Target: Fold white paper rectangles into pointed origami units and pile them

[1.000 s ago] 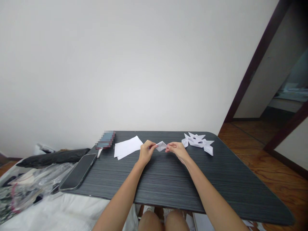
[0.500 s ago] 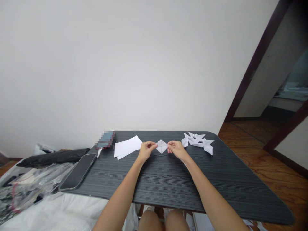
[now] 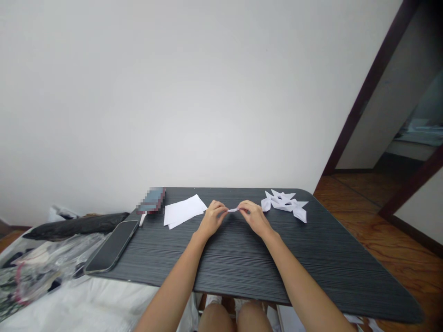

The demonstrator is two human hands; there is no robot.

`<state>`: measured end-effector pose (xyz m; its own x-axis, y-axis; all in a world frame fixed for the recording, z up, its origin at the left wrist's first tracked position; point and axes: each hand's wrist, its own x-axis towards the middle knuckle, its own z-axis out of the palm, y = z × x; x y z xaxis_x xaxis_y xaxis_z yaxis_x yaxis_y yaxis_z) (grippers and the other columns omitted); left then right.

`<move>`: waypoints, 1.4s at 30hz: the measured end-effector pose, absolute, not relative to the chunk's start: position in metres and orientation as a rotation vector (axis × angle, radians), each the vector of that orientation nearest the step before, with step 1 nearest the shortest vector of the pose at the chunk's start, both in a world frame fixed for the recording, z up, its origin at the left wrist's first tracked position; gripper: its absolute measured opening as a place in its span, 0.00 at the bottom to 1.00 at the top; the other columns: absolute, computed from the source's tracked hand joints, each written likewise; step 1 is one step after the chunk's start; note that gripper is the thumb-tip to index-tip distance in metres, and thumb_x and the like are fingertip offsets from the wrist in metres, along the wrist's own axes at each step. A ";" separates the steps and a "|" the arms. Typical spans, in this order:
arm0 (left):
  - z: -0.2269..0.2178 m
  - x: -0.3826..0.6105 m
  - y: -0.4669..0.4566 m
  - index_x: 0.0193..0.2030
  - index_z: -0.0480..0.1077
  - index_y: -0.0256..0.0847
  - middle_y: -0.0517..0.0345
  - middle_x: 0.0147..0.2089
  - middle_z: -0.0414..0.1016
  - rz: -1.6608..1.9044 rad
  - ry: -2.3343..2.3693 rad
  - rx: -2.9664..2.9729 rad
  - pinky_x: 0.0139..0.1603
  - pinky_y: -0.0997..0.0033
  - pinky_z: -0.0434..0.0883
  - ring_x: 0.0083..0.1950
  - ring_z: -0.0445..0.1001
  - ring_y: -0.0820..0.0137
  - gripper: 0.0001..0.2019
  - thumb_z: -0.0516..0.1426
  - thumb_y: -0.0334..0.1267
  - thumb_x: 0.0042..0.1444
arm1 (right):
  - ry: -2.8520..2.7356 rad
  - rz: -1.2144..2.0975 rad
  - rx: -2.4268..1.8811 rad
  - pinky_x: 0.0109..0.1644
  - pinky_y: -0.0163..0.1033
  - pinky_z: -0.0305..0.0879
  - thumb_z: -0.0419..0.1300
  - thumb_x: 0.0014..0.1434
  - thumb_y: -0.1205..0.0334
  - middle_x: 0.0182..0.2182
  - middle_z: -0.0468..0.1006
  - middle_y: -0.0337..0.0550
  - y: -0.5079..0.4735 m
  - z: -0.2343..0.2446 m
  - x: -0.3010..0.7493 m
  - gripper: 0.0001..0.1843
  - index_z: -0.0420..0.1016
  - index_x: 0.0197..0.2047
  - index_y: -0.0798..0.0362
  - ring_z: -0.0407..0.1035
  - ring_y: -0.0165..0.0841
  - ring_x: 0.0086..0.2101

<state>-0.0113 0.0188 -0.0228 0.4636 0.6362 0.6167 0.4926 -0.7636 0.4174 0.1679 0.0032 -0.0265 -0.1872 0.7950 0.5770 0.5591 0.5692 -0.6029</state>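
Between my hands is a small folded piece of white paper [image 3: 233, 210], seen nearly edge-on as a thin strip just above the table. My left hand [image 3: 213, 218] pinches its left end between thumb and fingers. At the opposite end, my right hand [image 3: 255, 216] pinches it the same way. Flat white paper sheets [image 3: 183, 211] lie to the left of my left hand, one partly over another. Beyond my right hand sits a cluster of folded white paper pieces [image 3: 284, 201] with pointed tips.
A dark wood-grain table [image 3: 242, 263] stands against the white wall. On its left side are a phone [image 3: 112, 246], a white pen-like item [image 3: 142, 219] and a blurred-out object [image 3: 151, 201]. Plastic bags [image 3: 65, 256] pile up beyond the left edge.
The folded paper showed a diamond face with creases; now it is turned or flattened to a thin strip. My hands have drawn slightly closer together, both still pinching it.
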 end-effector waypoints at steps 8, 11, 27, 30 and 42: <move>-0.028 -0.018 0.018 0.34 0.70 0.39 0.53 0.34 0.66 0.806 0.882 2.700 0.42 0.69 0.62 0.39 0.62 0.70 0.11 0.46 0.32 0.55 | -2.128 0.318 -1.207 0.36 0.34 0.59 0.52 0.51 0.72 0.30 0.69 0.43 -0.006 -0.034 0.167 0.07 0.71 0.30 0.55 0.64 0.29 0.31; -0.031 -0.017 0.019 0.34 0.70 0.39 0.53 0.34 0.66 0.821 0.901 2.667 0.42 0.69 0.62 0.39 0.63 0.70 0.10 0.47 0.33 0.55 | -2.109 0.344 -1.207 0.36 0.34 0.59 0.53 0.51 0.70 0.30 0.69 0.43 -0.004 -0.035 0.166 0.06 0.71 0.28 0.55 0.64 0.29 0.31; -0.042 -0.009 0.038 0.26 0.71 0.37 0.59 0.23 0.69 0.901 1.362 2.270 0.31 0.73 0.61 0.26 0.64 0.73 0.06 0.53 0.35 0.47 | -1.885 0.452 -1.464 0.31 0.33 0.56 0.52 0.51 0.65 0.24 0.72 0.42 0.021 -0.050 0.159 0.07 0.70 0.26 0.54 0.65 0.31 0.27; -0.040 -0.008 0.038 0.26 0.70 0.37 0.59 0.22 0.67 0.822 1.416 2.347 0.33 0.72 0.60 0.28 0.64 0.72 0.06 0.54 0.36 0.47 | -1.912 0.416 -1.487 0.32 0.33 0.55 0.51 0.51 0.65 0.25 0.70 0.41 0.021 -0.052 0.158 0.06 0.67 0.26 0.54 0.63 0.30 0.28; -0.040 -0.002 0.026 0.30 0.69 0.36 0.54 0.34 0.63 0.755 1.204 2.705 0.41 0.71 0.60 0.38 0.60 0.70 0.14 0.44 0.23 0.51 | -1.966 0.071 -1.871 0.38 0.41 0.48 0.46 0.55 0.64 0.35 0.64 0.43 0.001 -0.045 0.142 0.08 0.64 0.36 0.47 0.56 0.36 0.37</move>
